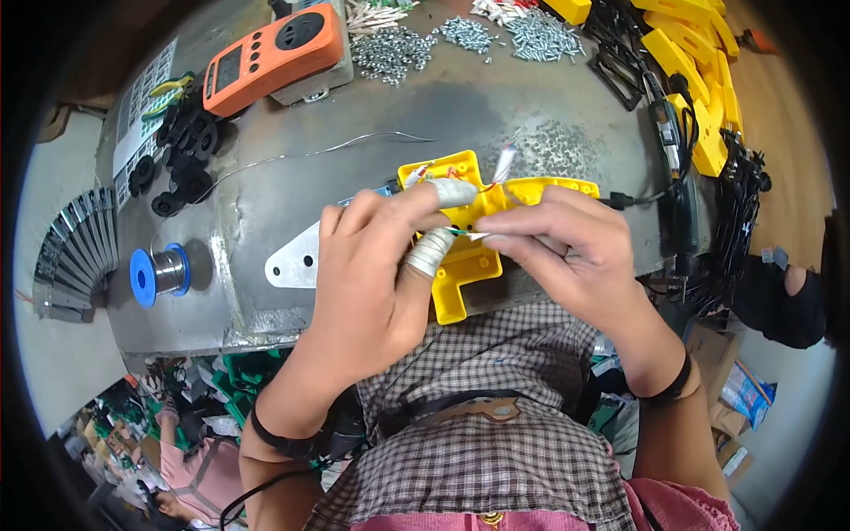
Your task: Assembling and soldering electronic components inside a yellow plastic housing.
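Note:
My left hand, with pale tape on its thumb and index finger, pinches a thin green wire. Thumb and fingertips of my right hand are closed on a slim white piece at that wire's end; whether it is a sleeve or bare wire is too small to tell. Both hands are over a yellow plastic housing, open side up, at the table's near edge. A white sleeved wire end sticks up from it. A flat light-grey plate with holes lies beside my left hand.
A blue-flanged solder spool stands left, its wire trailing across the metal table. Behind are an orange meter, black round parts and piles of screws. Yellow housings and black cables crowd the right.

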The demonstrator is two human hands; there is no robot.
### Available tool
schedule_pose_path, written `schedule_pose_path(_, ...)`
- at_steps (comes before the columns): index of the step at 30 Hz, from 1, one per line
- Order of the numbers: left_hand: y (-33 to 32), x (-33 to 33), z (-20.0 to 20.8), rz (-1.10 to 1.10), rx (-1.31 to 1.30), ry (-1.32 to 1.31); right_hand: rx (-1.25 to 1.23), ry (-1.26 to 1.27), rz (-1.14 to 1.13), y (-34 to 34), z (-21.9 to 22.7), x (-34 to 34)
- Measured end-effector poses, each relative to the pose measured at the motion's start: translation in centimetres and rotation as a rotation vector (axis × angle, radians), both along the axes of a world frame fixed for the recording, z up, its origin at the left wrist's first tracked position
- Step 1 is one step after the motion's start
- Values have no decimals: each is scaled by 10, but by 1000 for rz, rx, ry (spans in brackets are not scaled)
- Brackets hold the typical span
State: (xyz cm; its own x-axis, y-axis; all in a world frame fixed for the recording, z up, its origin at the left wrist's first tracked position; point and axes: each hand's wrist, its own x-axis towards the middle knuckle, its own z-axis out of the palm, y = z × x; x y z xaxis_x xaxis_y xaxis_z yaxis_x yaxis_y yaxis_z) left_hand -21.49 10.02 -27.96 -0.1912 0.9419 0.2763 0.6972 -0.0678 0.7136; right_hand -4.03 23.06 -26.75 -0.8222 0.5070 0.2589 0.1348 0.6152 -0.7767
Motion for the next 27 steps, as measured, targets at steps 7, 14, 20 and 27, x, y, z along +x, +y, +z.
schedule_pose_path(7,6,3,6,-15,16,183,-114,4,-59,8,-1,2)
schedule_pose_path(14,14,-1,6,-65,131,453,-50,-115,-47,12,2,1)
schedule_pose_path(20,4,1,8,108,-57,347,-200,-64,-83,9,-4,-4)
schedule_pose_path(27,-3,-3,-4,85,-30,238,-113,-60,1,18,-2,-2)
